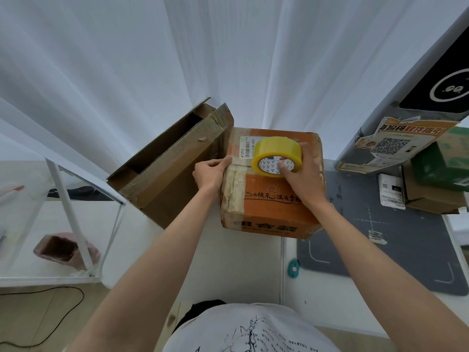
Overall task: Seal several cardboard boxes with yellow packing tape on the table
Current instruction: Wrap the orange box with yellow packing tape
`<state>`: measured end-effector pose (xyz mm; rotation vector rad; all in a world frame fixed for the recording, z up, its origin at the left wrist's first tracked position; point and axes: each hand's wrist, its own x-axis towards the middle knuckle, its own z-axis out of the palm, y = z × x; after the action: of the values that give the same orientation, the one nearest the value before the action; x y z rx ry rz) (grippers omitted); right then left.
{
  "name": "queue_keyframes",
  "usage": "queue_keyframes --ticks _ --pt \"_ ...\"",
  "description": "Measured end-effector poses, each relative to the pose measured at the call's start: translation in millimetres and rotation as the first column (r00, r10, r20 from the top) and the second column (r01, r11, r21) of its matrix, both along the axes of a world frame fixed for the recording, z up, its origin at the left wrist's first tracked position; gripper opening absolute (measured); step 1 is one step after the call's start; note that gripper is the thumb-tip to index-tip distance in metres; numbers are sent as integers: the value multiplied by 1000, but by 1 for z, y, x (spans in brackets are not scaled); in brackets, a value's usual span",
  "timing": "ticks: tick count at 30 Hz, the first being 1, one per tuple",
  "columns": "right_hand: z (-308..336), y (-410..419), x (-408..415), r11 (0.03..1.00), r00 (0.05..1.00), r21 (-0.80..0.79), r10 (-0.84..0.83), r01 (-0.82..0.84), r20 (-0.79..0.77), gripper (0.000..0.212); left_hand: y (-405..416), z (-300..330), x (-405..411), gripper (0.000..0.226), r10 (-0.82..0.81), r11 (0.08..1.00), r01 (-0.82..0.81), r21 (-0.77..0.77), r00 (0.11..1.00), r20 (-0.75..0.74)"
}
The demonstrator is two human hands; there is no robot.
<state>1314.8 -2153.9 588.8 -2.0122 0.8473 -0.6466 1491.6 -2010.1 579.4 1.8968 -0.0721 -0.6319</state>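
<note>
An orange cardboard box [272, 199] with black printed characters stands on the white table, its top flaps closed. My right hand [299, 179] grips a roll of yellow packing tape [276, 153], fingers through its core, holding it on the box's top near the seam. My left hand [212, 171] presses its fingers on the box's top left edge, where a strip of tape seems to begin. To the left stands a larger plain brown box [172, 163] with its flaps open.
A dark grey cutting mat [396, 240] lies on the right, with a small teal cutter [294, 268] beside it. Green and brown boxes [441, 171], a paper label and a leaning panel with a QR poster [396, 143] fill the far right. White curtains hang behind.
</note>
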Motion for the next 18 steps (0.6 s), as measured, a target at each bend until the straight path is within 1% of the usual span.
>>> queue_keyframes --ticks 2,5,8,10,12,14,16,18 --pt "0 -1 0 1000 1000 -20 23 -23 -17 39 -1 1 -1 21 22 1000 -22 0 1000 5" --pt "5 -5 -1 992 1000 -121 -18 17 -4 28 -5 3 -1 16 24 1000 -24 2 999 32" --pt "13 -8 0 978 1000 -207 1 -4 -14 37 -6 1 -2 14 8 1000 -9 18 998 70" --pt "16 -14 -2 969 1000 -247 -1 5 15 43 -5 -1 -1 15 6 1000 -8 22 996 87" --pt "21 -24 -11 954 999 -297 -39 44 23 50 -5 -3 1 16 12 999 -15 32 995 97" --pt "25 -32 -25 932 996 -352 -89 81 -6 57 -6 -1 0 15 14 999 -18 31 994 106" --pt "25 -35 -32 925 990 -363 -136 115 -32 54 -8 -1 -3 17 2 1000 -4 20 991 130" --pt "22 -37 -33 929 988 -343 -155 137 -26 46 -7 1 -5 18 -30 999 24 30 981 191"
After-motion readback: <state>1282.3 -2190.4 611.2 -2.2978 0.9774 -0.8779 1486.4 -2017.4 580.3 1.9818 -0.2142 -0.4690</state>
